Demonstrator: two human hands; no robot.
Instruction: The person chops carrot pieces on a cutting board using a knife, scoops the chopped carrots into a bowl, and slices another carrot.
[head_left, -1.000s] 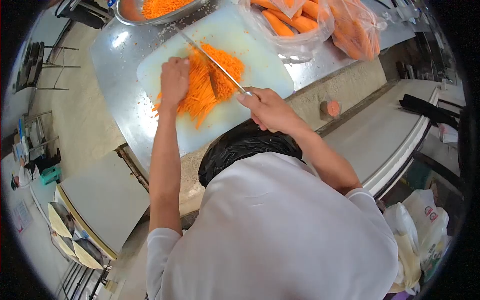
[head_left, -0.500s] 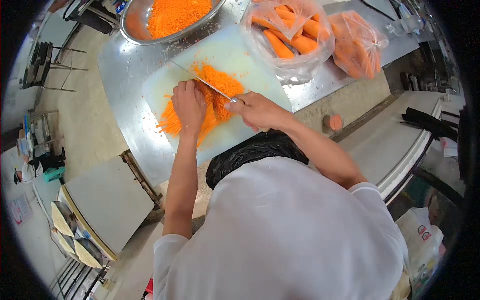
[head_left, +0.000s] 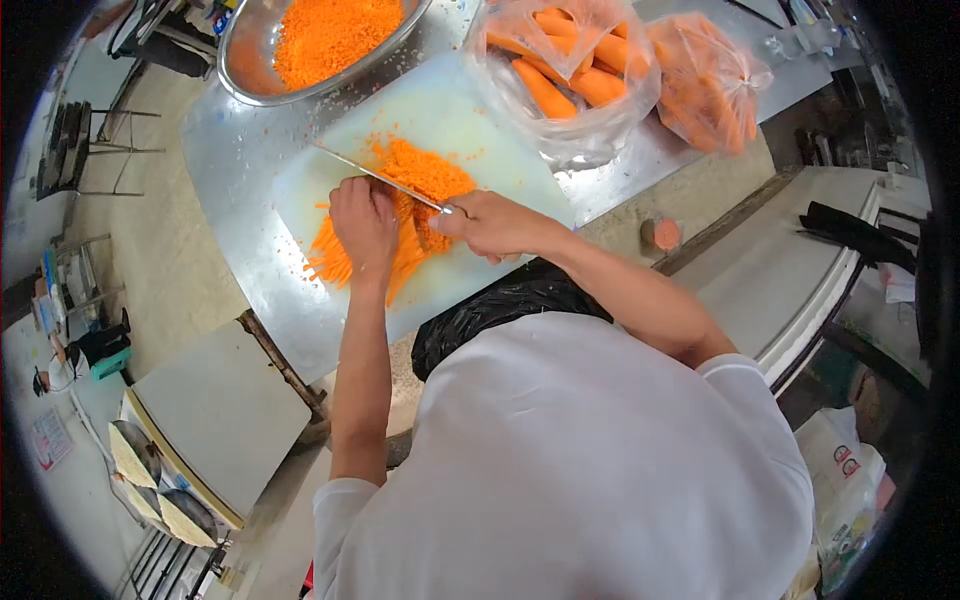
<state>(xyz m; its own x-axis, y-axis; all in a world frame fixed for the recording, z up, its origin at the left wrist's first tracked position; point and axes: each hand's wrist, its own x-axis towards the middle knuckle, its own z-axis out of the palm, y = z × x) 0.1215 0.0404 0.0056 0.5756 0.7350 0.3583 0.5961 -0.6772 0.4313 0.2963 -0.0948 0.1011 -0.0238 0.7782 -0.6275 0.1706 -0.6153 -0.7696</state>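
Head view: right hand [head_left: 490,224] clamps knife [head_left: 408,190]; left hand [head_left: 364,226], fingers together, holds carrot strips [head_left: 328,254].
Carrot strips: likely light, crisp, slippery; best gripped bunched.

The glossy metal bowl [head_left: 252,62] sits near a crinkled clear plastic bag [head_left: 600,128].

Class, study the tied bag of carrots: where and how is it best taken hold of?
Probably by the gathered neck, coming from the person's right. The tied bag lies with that bunched plastic pointing right, away from the open bag beside it, so fingers could close around it.
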